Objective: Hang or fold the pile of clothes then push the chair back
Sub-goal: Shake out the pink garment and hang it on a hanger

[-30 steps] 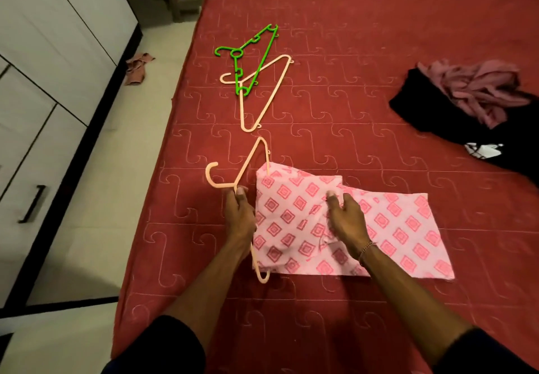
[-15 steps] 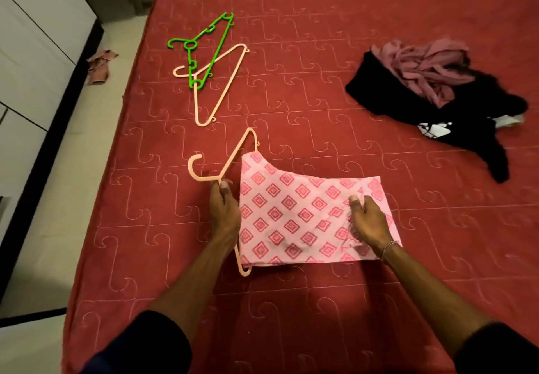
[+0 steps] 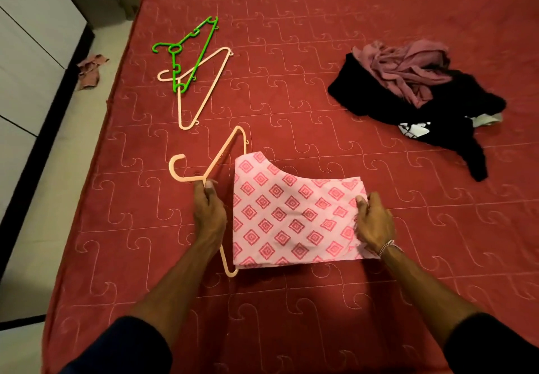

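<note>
Left hand (image 3: pixel 209 213) fingers curled around peach hanger (image 3: pixel 224 152); right hand (image 3: pixel 374 223) pinching pink patterned cloth (image 3: pixel 291 213).

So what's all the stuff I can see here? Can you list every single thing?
patterned cloth: one, pink with darker pink diamonds, folded on the bed, near side.
held hanger: one, peach, its bar under the cloth's left edge.
loose hangers: two, one green, one peach, overlapping, far left of the bed.
clothes pile: one heap, black with a mauve garment on top, far right.
bed cover: one, red, stitched swirls.
rag: one, pinkish, on the floor.
wardrobe: one, white, left edge.
left hand: grips the held hanger's neck.
right hand: pinches the cloth's right edge.
</note>
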Available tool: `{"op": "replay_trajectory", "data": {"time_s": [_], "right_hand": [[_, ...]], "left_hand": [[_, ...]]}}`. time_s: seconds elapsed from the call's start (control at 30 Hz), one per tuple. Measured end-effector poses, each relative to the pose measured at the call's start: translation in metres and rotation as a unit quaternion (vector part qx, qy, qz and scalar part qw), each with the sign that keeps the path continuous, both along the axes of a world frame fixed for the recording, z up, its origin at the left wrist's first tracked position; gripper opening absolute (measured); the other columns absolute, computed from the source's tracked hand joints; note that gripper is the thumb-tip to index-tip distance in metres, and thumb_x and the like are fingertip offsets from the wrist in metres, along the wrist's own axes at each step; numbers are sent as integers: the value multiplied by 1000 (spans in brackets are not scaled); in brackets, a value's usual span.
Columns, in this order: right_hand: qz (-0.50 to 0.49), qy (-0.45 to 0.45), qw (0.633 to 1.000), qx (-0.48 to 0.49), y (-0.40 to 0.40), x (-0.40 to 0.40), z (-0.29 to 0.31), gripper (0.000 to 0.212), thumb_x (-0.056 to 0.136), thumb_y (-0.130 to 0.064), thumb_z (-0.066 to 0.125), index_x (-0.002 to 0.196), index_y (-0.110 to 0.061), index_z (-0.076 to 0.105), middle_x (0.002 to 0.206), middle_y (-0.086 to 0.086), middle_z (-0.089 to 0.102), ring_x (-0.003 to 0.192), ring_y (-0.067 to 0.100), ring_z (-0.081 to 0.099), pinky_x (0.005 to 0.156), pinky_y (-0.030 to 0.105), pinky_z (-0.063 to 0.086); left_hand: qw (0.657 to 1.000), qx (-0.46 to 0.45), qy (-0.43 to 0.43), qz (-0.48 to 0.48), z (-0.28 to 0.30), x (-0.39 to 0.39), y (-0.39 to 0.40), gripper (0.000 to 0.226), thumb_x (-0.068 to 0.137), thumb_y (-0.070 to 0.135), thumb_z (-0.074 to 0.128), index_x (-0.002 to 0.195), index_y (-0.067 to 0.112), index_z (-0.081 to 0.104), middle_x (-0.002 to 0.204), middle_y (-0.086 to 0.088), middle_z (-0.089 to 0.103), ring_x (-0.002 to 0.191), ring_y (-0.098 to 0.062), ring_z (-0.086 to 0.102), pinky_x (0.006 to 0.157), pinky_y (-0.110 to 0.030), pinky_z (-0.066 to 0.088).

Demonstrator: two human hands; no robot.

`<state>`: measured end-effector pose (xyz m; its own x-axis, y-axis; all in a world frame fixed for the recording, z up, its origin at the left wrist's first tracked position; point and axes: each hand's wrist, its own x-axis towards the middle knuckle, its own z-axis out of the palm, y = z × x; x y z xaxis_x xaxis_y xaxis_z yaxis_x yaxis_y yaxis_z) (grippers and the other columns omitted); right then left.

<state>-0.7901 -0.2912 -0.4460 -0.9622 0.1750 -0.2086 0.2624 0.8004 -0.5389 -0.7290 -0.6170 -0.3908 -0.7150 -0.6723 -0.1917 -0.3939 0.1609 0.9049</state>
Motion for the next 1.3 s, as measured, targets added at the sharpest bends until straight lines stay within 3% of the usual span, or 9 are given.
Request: {"op": "replay_trajectory", "data": {"time_s": [0.1,0.23,0.5,0.6,0.73,0.87,1.03,1.17,1.3], "right_hand": [[6,-25,998,59,9,2,-7,31,105,-46,37,113,-17,46,80,4,64,63,22,60,53,32,47],[17,-15,996,82,12,9,-9,39,102,-44,44,115,-8,42,112,18,56,91,31,55,73,49,52],[148,67,977,141,-41,-21,38,36,98,-40,53,119,-11,50,117,14,52,103,26,48,89,43,46],[181,63,967,167,-75,-42,74,38,95,-42,57,119,-13,51,123,13,50,111,28,48,93,45,45],[226,75,971,38,-115,-64,129,38,96,-34,58,126,-14,48,130,11,46,114,25,47,91,37,46],[275,214,937,-25,-146,-83,204,56,97,-30,57,146,-12,36,140,13,42,122,26,45,100,44,46],[336,310,889,39,-172,-108,311,82,96,-43,58,159,-15,14,161,20,22,147,37,26,118,54,27],[409,316,853,71,-182,-124,380,63,95,-40,62,149,-14,39,143,15,49,134,34,46,115,54,29],[510,278,812,63,-200,-114,455,23,99,-36,58,94,-15,66,85,11,71,82,37,67,68,44,50]], "left_hand": [[1000,-7,8,2,1,-1,2,29,108,41,29,109,22,51,72,-4,43,59,-15,42,51,-29,36],[1000,-17,15,6,2,2,5,31,106,48,31,106,24,50,73,-3,44,62,-18,43,53,-33,38],[995,-35,82,51,39,-3,0,27,106,41,37,96,21,53,69,-1,44,59,-18,41,48,-33,33],[992,-50,115,34,71,-8,-5,24,106,39,39,95,22,53,68,-1,45,59,-19,43,50,-36,36],[983,-60,165,-51,124,-14,-8,23,107,36,39,102,20,56,67,-6,44,55,-18,40,48,-32,32],[976,-76,176,-102,188,-23,-15,22,107,34,44,100,22,60,64,-7,44,52,-16,38,45,-26,28],[967,-72,185,-159,279,-18,-32,20,105,23,50,94,15,65,53,12,45,41,0,35,40,-14,27],[959,-76,157,-222,347,-3,-54,22,105,22,49,98,9,65,50,11,44,38,-2,33,37,-15,25],[952,-131,138,-240,426,27,-91,27,104,30,51,100,10,69,59,-8,36,46,-15,29,44,-21,23]]}}
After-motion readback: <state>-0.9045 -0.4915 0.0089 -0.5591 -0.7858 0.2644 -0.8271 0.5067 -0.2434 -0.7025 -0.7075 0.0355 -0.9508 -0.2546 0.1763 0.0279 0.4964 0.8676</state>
